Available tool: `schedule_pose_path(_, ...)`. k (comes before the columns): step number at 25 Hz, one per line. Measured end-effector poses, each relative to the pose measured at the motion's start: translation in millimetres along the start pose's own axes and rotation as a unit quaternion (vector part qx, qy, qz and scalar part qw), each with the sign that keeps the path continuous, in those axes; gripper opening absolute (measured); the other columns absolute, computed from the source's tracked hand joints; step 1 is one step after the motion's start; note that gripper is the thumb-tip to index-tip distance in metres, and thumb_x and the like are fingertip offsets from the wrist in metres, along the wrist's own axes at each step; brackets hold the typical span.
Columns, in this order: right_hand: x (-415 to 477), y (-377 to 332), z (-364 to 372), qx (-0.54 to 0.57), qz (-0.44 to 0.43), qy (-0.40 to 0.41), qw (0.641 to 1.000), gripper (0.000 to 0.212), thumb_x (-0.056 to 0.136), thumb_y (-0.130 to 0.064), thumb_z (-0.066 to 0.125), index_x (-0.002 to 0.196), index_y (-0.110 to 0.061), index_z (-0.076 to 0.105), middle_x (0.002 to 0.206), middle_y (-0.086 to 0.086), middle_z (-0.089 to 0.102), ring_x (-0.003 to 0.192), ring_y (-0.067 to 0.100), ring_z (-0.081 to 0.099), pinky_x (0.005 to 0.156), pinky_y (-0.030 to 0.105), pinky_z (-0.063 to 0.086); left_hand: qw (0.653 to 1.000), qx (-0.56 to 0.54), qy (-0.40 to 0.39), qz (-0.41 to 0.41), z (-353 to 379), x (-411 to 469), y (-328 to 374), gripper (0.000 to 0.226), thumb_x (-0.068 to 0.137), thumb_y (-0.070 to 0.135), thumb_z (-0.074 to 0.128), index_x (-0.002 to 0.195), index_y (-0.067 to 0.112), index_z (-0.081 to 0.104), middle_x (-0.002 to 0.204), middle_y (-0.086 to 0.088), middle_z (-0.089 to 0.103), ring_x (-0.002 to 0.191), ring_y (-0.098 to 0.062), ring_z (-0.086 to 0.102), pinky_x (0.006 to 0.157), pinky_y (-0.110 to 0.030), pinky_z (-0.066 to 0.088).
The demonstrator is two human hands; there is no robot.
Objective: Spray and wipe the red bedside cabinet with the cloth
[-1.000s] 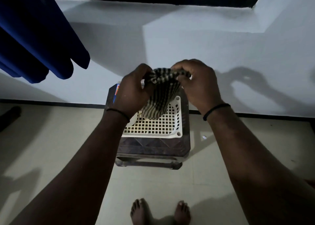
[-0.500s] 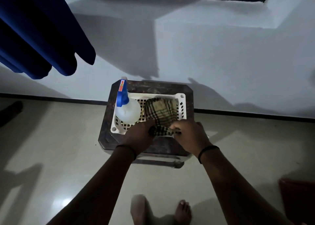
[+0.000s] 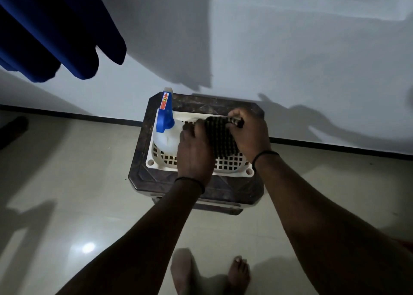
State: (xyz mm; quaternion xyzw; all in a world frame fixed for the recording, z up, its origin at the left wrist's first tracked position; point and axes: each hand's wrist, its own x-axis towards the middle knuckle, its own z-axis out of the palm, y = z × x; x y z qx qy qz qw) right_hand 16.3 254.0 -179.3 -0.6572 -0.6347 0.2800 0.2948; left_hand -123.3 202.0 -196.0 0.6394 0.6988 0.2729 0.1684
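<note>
Curled left hand (image 3: 194,148), right hand (image 3: 248,135) pinch cloth (image 3: 220,138); above basket (image 3: 248,171)

A pale wall (image 3: 290,60) rises beyond our left hand (image 3: 194,147) and right hand (image 3: 248,133), crossed by hard-edged shadows, with a dark skirting strip (image 3: 335,147) along its foot. Blue curtain folds (image 3: 55,31) hang up and to the left of our hands. Glossy cream floor tiles (image 3: 78,160) spread to either side, a bright spot of reflected light (image 3: 88,247) gleaming below and to the left. A dark brown stool (image 3: 234,188) stands against the wall beneath our hands.
</note>
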Motion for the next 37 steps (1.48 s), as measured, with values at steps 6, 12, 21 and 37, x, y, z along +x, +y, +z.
schedule_pose_path(6,-11.5,26.5,24.6,-0.220,-0.140,0.026,0.965,0.028,0.079,0.001,0.060,0.101,-0.011,0.072,0.115,0.010,0.067,0.118,0.032,0.056,0.105,0.040,0.045,0.989,0.105,-0.106,0.018,44.4,-4.9,-17.2,0.060,0.099,0.015,0.035,0.156,0.001,0.024,0.163,-0.024,0.022,0.152,-0.037,0.021,0.124,-0.047,0.023)
schedule_pose_path(12,-40.2,27.7,33.7,-0.282,-0.062,-0.149,0.946,0.049,0.097,-0.016,0.040,0.146,-0.015,0.044,0.154,0.009,0.041,0.142,0.026,0.038,0.116,0.041,0.026,0.983,0.089,-0.155,-0.033,55.9,10.7,-18.6,0.060,0.106,0.023,0.034,0.159,0.004,0.010,0.166,-0.022,0.009,0.154,-0.036,0.010,0.126,-0.044,0.016)
schedule_pose_path(21,-59.0,33.1,37.9,-0.375,-0.056,-0.236,0.895,0.089,0.076,-0.036,-0.010,0.156,-0.011,0.019,0.163,0.012,0.017,0.151,0.030,0.015,0.123,0.043,-0.002,0.981,0.111,-0.160,0.023,67.2,-3.1,-50.4,0.066,0.104,0.017,0.037,0.159,0.010,0.002,0.168,-0.012,-0.003,0.156,-0.026,-0.003,0.126,-0.040,0.018)
schedule_pose_path(37,-134.1,-38.5,6.3,-0.352,-0.058,-0.093,0.930,0.088,0.085,-0.036,0.060,0.157,-0.012,0.016,0.165,0.010,0.010,0.152,0.030,0.008,0.118,0.051,0.014,0.965,0.247,-0.065,0.053,-72.1,-80.7,-32.0,0.080,0.093,0.033,0.061,0.160,0.015,0.020,0.168,-0.010,0.011,0.155,-0.030,0.011,0.124,-0.047,0.017)
